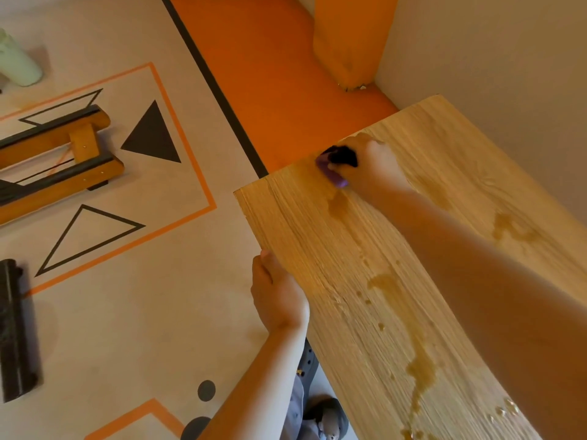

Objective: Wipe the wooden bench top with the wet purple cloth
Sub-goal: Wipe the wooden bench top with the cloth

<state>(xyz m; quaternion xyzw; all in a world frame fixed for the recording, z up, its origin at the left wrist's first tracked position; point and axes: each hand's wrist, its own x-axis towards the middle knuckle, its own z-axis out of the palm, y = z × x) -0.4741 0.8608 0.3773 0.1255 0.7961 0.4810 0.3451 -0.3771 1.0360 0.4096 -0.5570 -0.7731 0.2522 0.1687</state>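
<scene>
Purple cloth [335,178] is pressed on the wet-streaked wooden desk [365,249], gripped by the right hand [374,163]. Its edge is clasped by curled fingers of the left hand [279,293].

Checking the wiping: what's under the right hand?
The purple cloth, bunched under the right hand on the wooden bench top; its purple edge and a dark fold show beside the hand. The rest of the cloth and the wood beneath are covered.

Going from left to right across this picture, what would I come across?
Pale green bottle, solid black triangle, left hand gripping the wooden bench top, purple cloth, right hand holding it.
</scene>
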